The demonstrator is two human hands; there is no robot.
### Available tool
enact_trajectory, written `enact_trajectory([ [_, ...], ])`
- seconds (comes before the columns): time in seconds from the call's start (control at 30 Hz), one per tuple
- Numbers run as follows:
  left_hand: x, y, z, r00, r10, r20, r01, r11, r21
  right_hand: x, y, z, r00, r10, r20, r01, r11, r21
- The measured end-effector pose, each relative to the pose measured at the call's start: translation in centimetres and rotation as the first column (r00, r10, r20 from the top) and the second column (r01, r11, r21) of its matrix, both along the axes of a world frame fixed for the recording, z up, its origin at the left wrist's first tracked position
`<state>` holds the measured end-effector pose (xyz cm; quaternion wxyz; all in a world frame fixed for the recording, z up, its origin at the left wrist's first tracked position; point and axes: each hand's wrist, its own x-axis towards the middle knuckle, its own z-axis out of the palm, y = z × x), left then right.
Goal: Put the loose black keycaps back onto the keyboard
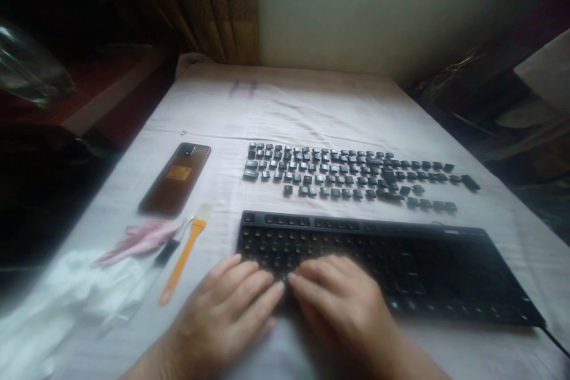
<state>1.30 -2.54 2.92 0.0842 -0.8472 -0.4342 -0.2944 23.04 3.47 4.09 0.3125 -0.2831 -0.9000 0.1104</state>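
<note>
A black keyboard (427, 267) lies on the white cloth, its main key area bare of most caps. My left hand (236, 303) rests over its front left corner, fingers close together on top and thumb at the front edge. Close beside it my right hand (347, 297) bends over the front edge, fingers pressed together. Its fingertips nearly meet those of my left hand, and whatever lies beneath them is hidden. Beyond the keyboard, loose keycaps (329, 179) are laid out in rows on the cloth.
Left of the keyboard are an orange-handled brush (183, 264), a small black-handled tool (168, 252), a pink cloth (142, 239) and crumpled white material (80, 297). A brown phone (177, 181) lies farther back. The keyboard's cable (556, 341) leaves at the right.
</note>
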Motion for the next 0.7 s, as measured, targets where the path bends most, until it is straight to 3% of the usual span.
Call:
enact_trajectory([
  [0.7, 0.33, -0.37, -0.73, 0.997, 0.010, 0.082, -0.007, 0.999, -0.040, -0.25, -0.23, 0.03, 1.000, 0.020, -0.001, -0.020, 1.000, 0.003],
])
